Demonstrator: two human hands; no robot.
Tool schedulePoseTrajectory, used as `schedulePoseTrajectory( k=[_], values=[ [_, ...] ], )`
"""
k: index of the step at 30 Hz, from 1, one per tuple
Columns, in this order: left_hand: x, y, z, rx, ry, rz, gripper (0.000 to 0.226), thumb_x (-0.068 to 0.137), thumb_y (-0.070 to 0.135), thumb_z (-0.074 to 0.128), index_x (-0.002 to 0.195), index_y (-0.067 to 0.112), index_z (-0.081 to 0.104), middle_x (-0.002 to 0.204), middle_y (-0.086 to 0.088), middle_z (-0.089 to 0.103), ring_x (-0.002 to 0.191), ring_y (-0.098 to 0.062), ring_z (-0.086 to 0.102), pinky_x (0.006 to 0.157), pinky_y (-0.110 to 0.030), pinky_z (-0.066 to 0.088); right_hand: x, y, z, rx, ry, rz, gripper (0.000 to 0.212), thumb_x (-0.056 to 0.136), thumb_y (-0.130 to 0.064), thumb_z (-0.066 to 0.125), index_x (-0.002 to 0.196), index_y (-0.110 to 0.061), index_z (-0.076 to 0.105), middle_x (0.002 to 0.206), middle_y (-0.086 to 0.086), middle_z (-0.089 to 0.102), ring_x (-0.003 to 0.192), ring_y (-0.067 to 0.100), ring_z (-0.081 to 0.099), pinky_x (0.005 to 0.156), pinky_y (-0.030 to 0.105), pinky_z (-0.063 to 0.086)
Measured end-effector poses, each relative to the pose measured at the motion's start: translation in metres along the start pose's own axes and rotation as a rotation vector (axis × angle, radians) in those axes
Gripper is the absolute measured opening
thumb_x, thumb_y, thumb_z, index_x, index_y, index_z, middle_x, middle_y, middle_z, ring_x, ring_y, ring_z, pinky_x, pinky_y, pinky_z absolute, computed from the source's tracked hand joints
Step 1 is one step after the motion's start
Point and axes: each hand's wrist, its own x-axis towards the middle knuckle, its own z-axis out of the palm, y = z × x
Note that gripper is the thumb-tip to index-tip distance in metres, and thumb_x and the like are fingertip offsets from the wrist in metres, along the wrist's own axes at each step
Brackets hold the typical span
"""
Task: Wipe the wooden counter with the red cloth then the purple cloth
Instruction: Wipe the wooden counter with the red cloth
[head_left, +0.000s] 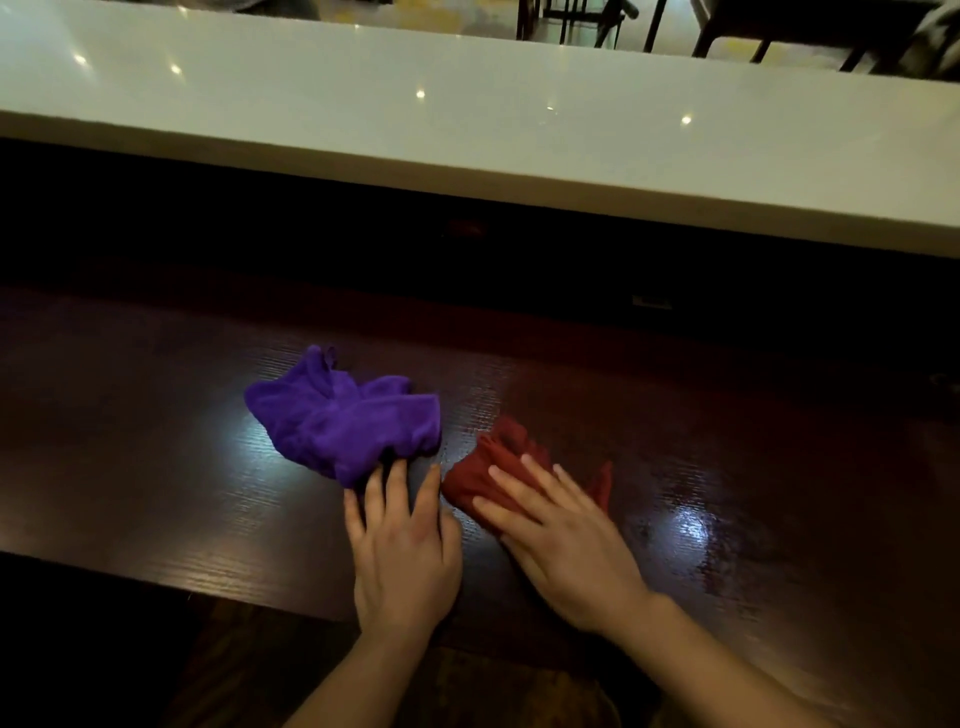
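A crumpled purple cloth (343, 421) lies on the dark wooden counter (727, 467), left of centre. My left hand (402, 545) rests flat on the wood just below it, fingers spread, fingertips touching the cloth's near edge. To the right lies a bunched red cloth (498, 465). My right hand (561, 540) lies flat on top of the red cloth with fingers apart, pressing it to the counter and covering its near part.
A raised white glossy countertop (467, 114) runs across the back, above a dark recess. Chair and table legs (649, 26) stand beyond it. The wooden counter's near edge (156, 577) runs across the lower left.
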Motion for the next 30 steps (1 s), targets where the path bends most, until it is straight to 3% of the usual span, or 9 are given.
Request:
schedulePoseTrajectory(
  k=[3,7,12,16,18,20,22,24,30],
  values=[
    [-0.002,0.001,-0.001,0.018,-0.019,0.006,0.054,0.087,0.037,0.040,0.138,0.021,0.052,0.143,-0.015,0.050,0.135,-0.035,0.038,0.113,-0.059,0.025,0.037,0.027,-0.013,0.004,0.038,0.130,0.047,0.099,-0.041,0.038,0.145,-0.048,0.035,0.158,-0.012,0.033,0.149,0.021,0.023,0.120,0.046,0.021],
    [0.000,0.002,-0.001,0.036,-0.034,-0.012,0.056,0.084,0.040,0.042,0.136,0.022,0.054,0.142,-0.015,0.051,0.134,-0.036,0.040,0.111,-0.061,0.027,0.130,0.034,-0.018,0.079,0.057,0.449,0.047,0.100,-0.037,0.041,0.145,-0.047,0.034,0.160,-0.012,0.029,0.150,0.023,0.014,0.123,0.044,0.008],
    [0.002,0.003,-0.001,0.054,-0.070,-0.022,0.057,0.081,0.044,0.045,0.134,0.024,0.054,0.139,-0.015,0.051,0.131,-0.036,0.041,0.111,-0.061,0.028,0.181,0.011,-0.010,0.061,-0.050,0.208,0.049,0.100,-0.038,0.040,0.147,-0.048,0.030,0.162,-0.010,0.024,0.151,0.028,0.012,0.122,0.047,0.006],
    [0.002,-0.001,0.002,0.031,-0.056,-0.014,0.054,0.082,0.042,0.046,0.132,0.025,0.054,0.139,-0.014,0.052,0.131,-0.035,0.041,0.111,-0.060,0.028,0.135,0.059,-0.029,0.009,-0.087,0.113,0.050,0.100,-0.040,0.041,0.147,-0.053,0.027,0.161,-0.016,0.021,0.150,0.021,0.015,0.122,0.043,0.013],
    [0.002,-0.001,0.003,0.024,-0.045,-0.011,0.054,0.083,0.043,0.045,0.133,0.024,0.054,0.139,-0.014,0.052,0.131,-0.035,0.042,0.111,-0.060,0.028,0.081,0.098,-0.040,-0.038,0.010,0.235,0.055,0.099,-0.031,0.049,0.147,-0.049,0.030,0.160,-0.010,0.028,0.148,0.024,0.023,0.117,0.047,0.026],
    [0.002,-0.001,0.004,0.028,-0.036,-0.002,0.055,0.083,0.043,0.045,0.133,0.023,0.053,0.139,-0.014,0.051,0.131,-0.036,0.041,0.111,-0.060,0.027,0.019,0.136,-0.054,-0.030,0.114,0.528,0.055,0.097,-0.024,0.051,0.147,-0.042,0.035,0.158,-0.001,0.035,0.145,0.030,0.028,0.112,0.052,0.032],
    [0.002,0.000,0.005,0.042,-0.035,0.002,0.056,0.082,0.043,0.045,0.134,0.023,0.051,0.139,-0.015,0.051,0.131,-0.036,0.041,0.112,-0.060,0.027,-0.022,0.153,-0.060,0.006,0.164,0.841,0.051,0.098,-0.027,0.047,0.148,-0.037,0.038,0.157,0.002,0.035,0.146,0.033,0.027,0.115,0.056,0.028],
    [0.002,0.000,0.004,0.048,-0.040,0.003,0.056,0.082,0.043,0.046,0.134,0.023,0.051,0.139,-0.015,0.050,0.130,-0.037,0.041,0.111,-0.060,0.027,-0.028,0.140,-0.053,-0.018,0.195,0.955,0.050,0.098,-0.028,0.047,0.147,-0.032,0.041,0.157,0.003,0.035,0.146,0.034,0.026,0.117,0.054,0.024],
    [0.001,0.002,0.003,0.049,-0.019,-0.010,0.053,0.083,0.041,0.045,0.132,0.021,0.055,0.138,-0.015,0.052,0.129,-0.037,0.042,0.111,-0.060,0.027,-0.014,0.078,-0.031,-0.060,0.087,0.312,0.053,0.092,-0.027,0.063,0.142,-0.035,0.048,0.153,-0.003,0.041,0.143,0.030,0.034,0.114,0.053,0.032]
  ],
)
